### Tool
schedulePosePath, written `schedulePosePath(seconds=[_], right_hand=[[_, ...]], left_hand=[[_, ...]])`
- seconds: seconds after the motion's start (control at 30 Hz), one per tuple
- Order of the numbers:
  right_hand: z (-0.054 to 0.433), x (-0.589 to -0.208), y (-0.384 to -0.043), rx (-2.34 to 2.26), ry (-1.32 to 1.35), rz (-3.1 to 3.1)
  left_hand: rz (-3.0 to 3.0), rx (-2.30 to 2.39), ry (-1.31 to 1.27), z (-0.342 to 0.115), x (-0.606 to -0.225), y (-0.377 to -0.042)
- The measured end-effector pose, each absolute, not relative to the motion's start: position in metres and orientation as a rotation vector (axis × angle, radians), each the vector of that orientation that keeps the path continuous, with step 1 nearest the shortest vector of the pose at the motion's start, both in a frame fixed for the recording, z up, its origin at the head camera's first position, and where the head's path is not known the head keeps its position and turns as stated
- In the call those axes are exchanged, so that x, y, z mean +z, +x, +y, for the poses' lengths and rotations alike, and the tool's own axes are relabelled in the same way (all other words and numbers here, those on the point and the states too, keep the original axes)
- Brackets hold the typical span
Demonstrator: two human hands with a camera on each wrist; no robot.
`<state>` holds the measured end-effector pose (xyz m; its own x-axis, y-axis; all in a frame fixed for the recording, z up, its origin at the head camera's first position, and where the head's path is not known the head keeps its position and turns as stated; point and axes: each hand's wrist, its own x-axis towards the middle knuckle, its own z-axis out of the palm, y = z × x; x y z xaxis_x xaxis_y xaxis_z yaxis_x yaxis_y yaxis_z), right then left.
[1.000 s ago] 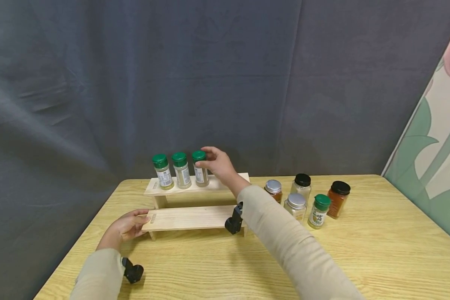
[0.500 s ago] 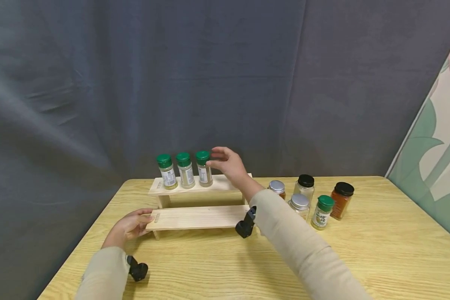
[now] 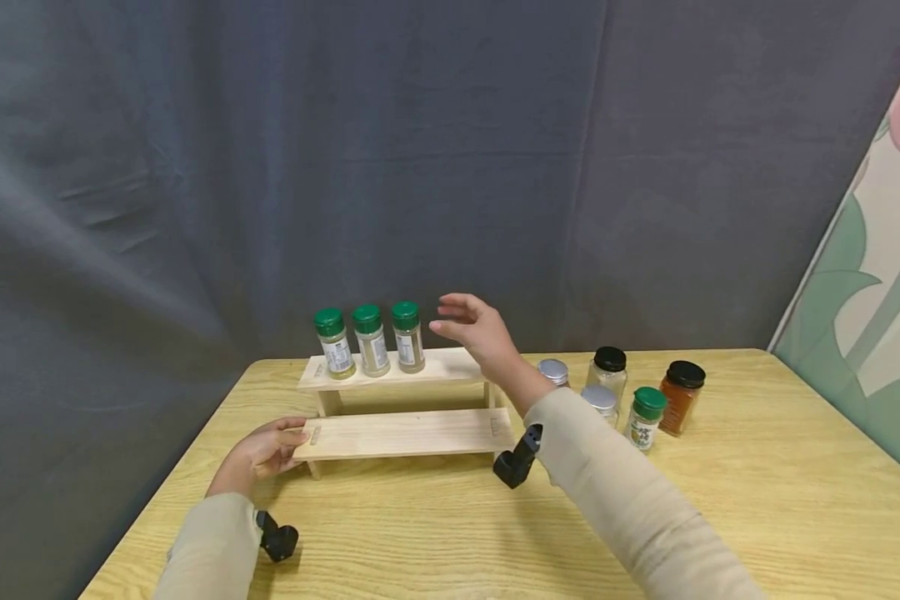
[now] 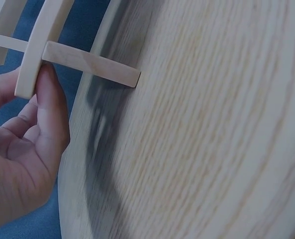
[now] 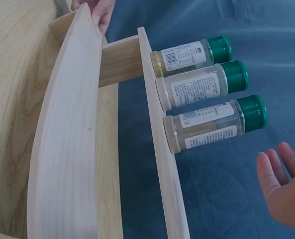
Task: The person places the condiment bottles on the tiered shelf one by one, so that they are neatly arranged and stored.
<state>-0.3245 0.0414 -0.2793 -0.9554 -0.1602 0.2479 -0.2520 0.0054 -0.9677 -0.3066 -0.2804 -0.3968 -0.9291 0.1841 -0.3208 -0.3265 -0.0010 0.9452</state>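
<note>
3 shelved green-capped jars seemingly contain powder.

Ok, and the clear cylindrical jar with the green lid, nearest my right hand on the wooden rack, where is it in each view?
Head: the clear, green-lidded cylindrical jar is just left of centre, rightmost of three on the pale wooden two-tier rack.
Left wrist: not in it.
Right wrist: right of centre, appearing sideways, lowest of the three.
Shared landmark: the rack, with the left hand at one end.
</note>
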Motion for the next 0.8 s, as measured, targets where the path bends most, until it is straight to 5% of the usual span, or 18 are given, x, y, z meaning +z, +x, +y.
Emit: schedulePosePath(seconds=[0.8], right_hand=[[0.096,-0.283,-0.291,2.168,0.488,-2.114]], left_hand=[[1.948,1.986,-0.146,-0.279,-0.396,-0.307]])
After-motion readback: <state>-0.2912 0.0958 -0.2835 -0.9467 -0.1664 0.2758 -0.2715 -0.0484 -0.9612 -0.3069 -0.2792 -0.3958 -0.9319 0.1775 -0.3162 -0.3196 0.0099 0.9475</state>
